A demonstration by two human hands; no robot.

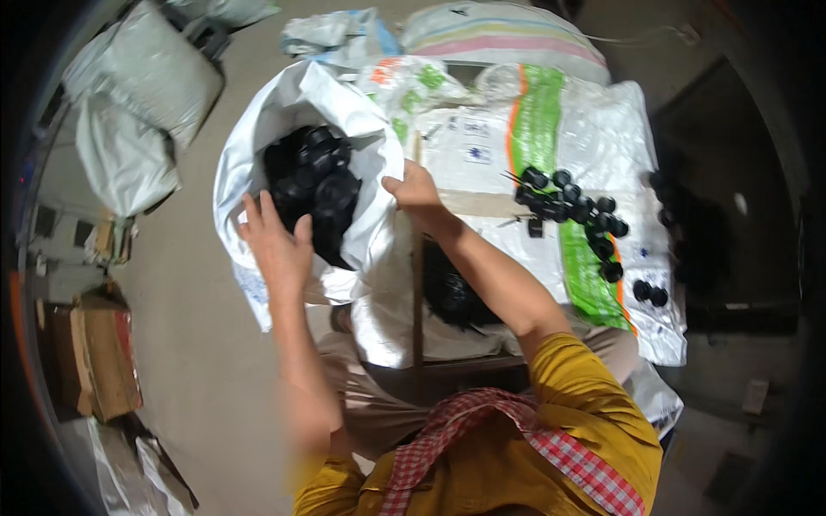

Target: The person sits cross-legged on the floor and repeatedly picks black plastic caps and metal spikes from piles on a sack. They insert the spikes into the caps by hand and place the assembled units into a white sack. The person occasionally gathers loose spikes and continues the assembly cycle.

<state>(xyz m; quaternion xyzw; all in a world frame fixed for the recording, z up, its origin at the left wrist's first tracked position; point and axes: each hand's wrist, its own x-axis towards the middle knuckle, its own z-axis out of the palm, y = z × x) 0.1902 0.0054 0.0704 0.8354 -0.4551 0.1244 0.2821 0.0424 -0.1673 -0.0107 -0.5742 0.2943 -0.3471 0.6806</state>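
A white woven sack (243,146) stands upright at left centre with its mouth wide. Inside it lies a heap of round black parts (320,176), their exact kind not clear. My left hand (281,245) is at the near left side of the mouth, fingers spread and holding nothing. Its fingertips reach over the rim toward the black parts. At the right side of the mouth, my right hand (416,196) pinches the sack's rim, with the thumb showing and the other fingers partly hidden. More small black round parts (572,206) are strewn on flattened sacks to the right.
Flattened white and green sacks (542,112) cover the work surface. A dark bundle (452,288) lies under my right forearm. A full striped sack (503,39) rests behind. On the floor at left are stuffed sacks (155,73) and a cardboard box (107,353).
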